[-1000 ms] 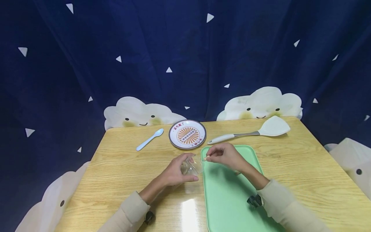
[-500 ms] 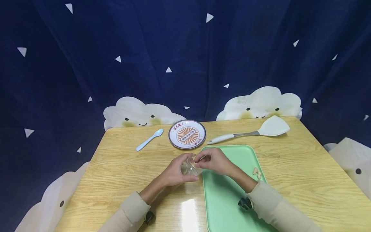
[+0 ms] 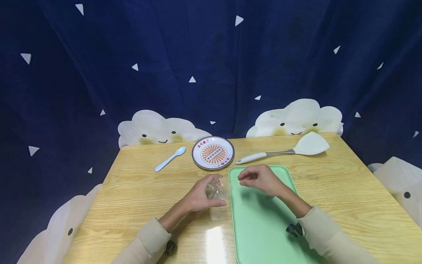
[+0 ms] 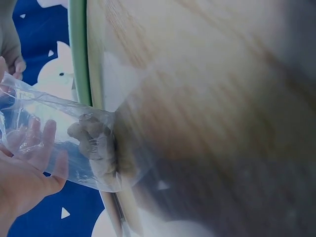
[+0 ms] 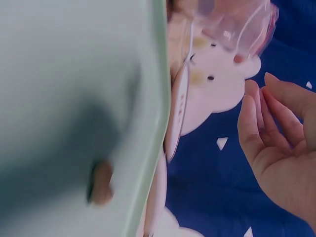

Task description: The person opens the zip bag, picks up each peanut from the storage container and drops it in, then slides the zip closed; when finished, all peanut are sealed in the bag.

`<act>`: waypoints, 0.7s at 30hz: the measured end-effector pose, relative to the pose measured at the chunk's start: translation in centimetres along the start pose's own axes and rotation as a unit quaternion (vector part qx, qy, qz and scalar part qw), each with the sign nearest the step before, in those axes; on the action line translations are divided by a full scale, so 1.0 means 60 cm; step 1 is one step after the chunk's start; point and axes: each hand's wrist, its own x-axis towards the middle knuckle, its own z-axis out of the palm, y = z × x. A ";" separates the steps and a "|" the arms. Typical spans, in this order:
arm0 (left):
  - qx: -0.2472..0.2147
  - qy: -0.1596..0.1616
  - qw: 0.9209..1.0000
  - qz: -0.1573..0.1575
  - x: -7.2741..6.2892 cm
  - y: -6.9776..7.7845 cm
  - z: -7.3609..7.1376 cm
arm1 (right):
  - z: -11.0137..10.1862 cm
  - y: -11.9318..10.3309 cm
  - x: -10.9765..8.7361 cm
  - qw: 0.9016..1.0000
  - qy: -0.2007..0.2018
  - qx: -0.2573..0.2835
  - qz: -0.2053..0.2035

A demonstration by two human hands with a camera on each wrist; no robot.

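My left hand [image 3: 200, 194] grips a clear plastic bag [image 3: 218, 189] between thumb and fingers, left of the green tray [image 3: 263, 227]. Through the film in the left wrist view, several peanuts [image 4: 94, 140] show bunched at the bag's bottom. Over the tray's far left part hovers my right hand [image 3: 262, 179], its fingers loosely bent. Nothing shows between its fingertips in the right wrist view. There, a blurred peanut [image 5: 102, 182] lies on the tray, which the right wrist mostly hides in the head view.
Behind the tray lies a white spatula [image 3: 287, 151] with its handle pointing left. A round patterned plate [image 3: 213, 153] sits at the back middle, a light blue spoon [image 3: 169, 158] to its left. A dark blue curtain [image 3: 211, 55] hangs behind the wooden table [image 3: 138, 190].
My right hand carried a peanut to the bag's mouth, reached in, then drew back right over the tray without it. The left hand and bag have stayed in place.
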 end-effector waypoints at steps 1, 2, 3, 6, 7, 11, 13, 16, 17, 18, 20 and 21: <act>0.001 0.000 1.000 -0.001 0.000 0.000 0.000 | -0.006 0.006 -0.003 1.000 -0.001 -0.006 0.006; 0.002 0.001 1.000 0.000 0.000 0.000 0.000 | -0.013 0.011 -0.007 1.000 -0.002 -0.014 0.012; 0.003 0.001 1.000 0.000 0.000 0.001 0.000 | -0.019 0.016 -0.011 1.000 -0.005 -0.023 0.017; 0.007 0.001 1.000 0.003 0.000 0.002 0.000 | -0.037 0.035 -0.024 0.999 -0.024 -0.033 0.033; 0.009 0.000 1.000 0.003 0.000 0.002 0.000 | -0.043 0.041 -0.029 0.998 -0.032 -0.034 0.036; 0.009 -0.002 1.000 0.003 0.000 0.003 0.000 | -0.063 0.067 -0.044 0.997 -0.063 -0.025 0.044; 0.007 -0.001 1.000 0.002 0.000 0.003 -0.001 | -0.072 0.081 -0.051 0.996 -0.072 -0.034 0.048; 0.004 0.001 1.000 0.005 0.000 0.004 -0.001 | -0.082 0.100 -0.058 0.993 -0.079 -0.055 0.062; 0.003 0.001 1.000 0.004 0.000 0.004 -0.001 | -0.084 0.105 -0.060 0.992 -0.079 -0.064 0.068; 0.003 0.002 1.000 0.004 0.000 0.004 0.000 | -0.085 0.110 -0.062 0.991 -0.078 -0.072 0.076; 0.004 0.002 1.000 0.004 0.000 0.004 0.000 | -0.086 0.117 -0.065 0.989 -0.078 -0.086 0.088; 0.005 0.002 1.000 0.004 0.001 0.004 0.000 | -0.086 0.119 -0.067 0.988 -0.077 -0.091 0.094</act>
